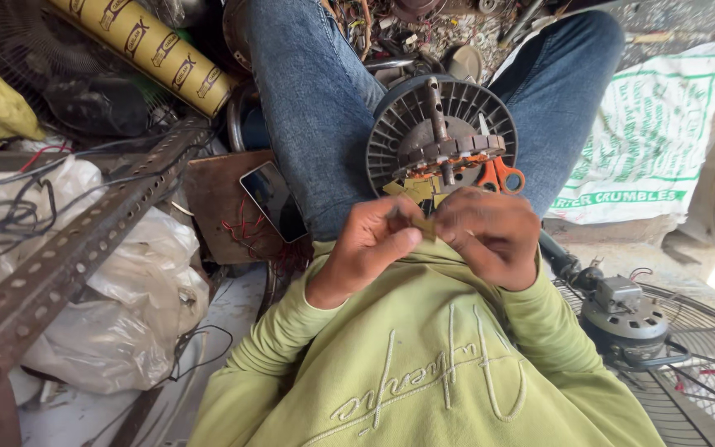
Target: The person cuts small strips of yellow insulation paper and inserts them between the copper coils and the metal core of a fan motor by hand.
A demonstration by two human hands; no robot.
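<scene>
- Fingers of both hands, left hand (370, 240) and right hand (490, 236), pinched a small yellowish strip (425, 225) between them, above the lap.
- Just beyond lay a round fan motor (440, 136) on the jeans, with orange-handled scissors (498, 175) beside it.
- A phone (271, 199) rested left of the leg.

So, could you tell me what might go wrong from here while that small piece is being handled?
The small yellowish strip, pinched between left hand and right hand, could drop into the clutter. The stator balances between the knees and may roll off. The orange scissors beside it could slip or jab.
</scene>
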